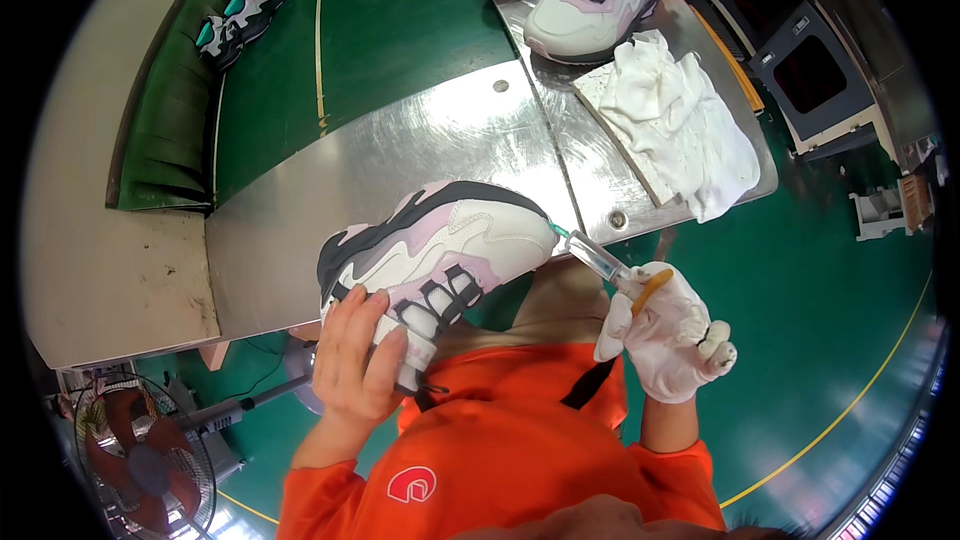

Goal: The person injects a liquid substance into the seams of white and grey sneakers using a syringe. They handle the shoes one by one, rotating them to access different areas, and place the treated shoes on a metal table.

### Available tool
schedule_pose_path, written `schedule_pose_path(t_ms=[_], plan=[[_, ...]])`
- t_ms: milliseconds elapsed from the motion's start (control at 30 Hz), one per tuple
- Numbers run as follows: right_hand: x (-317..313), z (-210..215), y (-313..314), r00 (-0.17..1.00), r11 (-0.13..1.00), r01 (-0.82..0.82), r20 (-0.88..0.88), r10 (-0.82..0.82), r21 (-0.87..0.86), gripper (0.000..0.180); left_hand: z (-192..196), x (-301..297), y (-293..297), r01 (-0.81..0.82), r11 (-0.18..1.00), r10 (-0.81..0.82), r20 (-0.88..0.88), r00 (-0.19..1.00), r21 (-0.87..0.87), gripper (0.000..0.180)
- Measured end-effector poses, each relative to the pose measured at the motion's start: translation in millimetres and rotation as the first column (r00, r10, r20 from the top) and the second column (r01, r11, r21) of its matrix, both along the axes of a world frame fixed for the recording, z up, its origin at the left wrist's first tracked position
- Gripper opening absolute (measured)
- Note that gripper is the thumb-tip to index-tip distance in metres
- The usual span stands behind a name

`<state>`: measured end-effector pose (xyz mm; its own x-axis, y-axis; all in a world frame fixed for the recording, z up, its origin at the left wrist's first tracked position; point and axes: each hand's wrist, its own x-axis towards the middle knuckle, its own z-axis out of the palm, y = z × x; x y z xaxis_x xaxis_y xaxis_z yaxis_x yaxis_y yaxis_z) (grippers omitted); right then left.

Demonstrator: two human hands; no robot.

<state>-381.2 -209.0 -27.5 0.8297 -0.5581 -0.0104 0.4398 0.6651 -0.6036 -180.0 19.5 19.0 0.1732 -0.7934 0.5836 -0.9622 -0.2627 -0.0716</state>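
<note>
1. The left hand (pixel 355 360), bare, has its grip curled part-way over the collar and heel end of a shoe (pixel 500 235), fingers pressed against the upper.
2. That shoe is white, pale lilac and dark grey. It is held at the near edge of the metal counter (pixel 450 135), toe to the right, its opening and straps turned toward the person. Whether it also rests on the counter cannot be told.
3. The right hand (pixel 670 330), in a white glove, has its grip closed round a clear-barrelled syringe (pixel 597 255). A curved yellow-orange piece (pixel 652 292) shows beside the thumb.
4. The syringe's green tip lies at the toe's sole edge, touching or just beside it.
5. On the person's orange shirt (pixel 510 450) is a white line-drawn emblem (pixel 411 484), a rounded shape with an angular figure inside.
6. A crumpled white cloth (pixel 675 120) lies at the counter's right end, near a large pale shoe (pixel 595 0) with dark straps.
7. Black, grey and teal footwear (pixel 243 20) lies beyond the green belt (pixel 400 30), at upper left.
8. A fan (pixel 145 460) with reddish blades stands at lower left.
</note>
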Motion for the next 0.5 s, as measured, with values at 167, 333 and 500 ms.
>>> schedule_pose_path(t_ms=[167, 333, 500], plan=[[-2.8, 11.7, 8.0, 0.995, 1.0, 0.023, -0.095, -0.024, -0.013, 0.115, -3.2, -0.2, -1.3, 0.012, 1.0, -0.012, -0.007, 1.0, -0.022, 0.028], [-4.0, 22.6, 11.3, 0.988, 0.999, 0.006, -0.156, -0.014, -0.048, 0.116, -2.6, 0.2, -2.1, 0.017, 1.0, -0.017, -0.002, 1.0, -0.026, 0.027], [-4.7, 33.1, 14.9, 0.989, 0.994, -0.036, -0.149, 0.021, -0.102, 0.112, -1.4, 0.3, -1.9, 0.016, 0.999, -0.016, 0.002, 1.0, -0.036, 0.026]])
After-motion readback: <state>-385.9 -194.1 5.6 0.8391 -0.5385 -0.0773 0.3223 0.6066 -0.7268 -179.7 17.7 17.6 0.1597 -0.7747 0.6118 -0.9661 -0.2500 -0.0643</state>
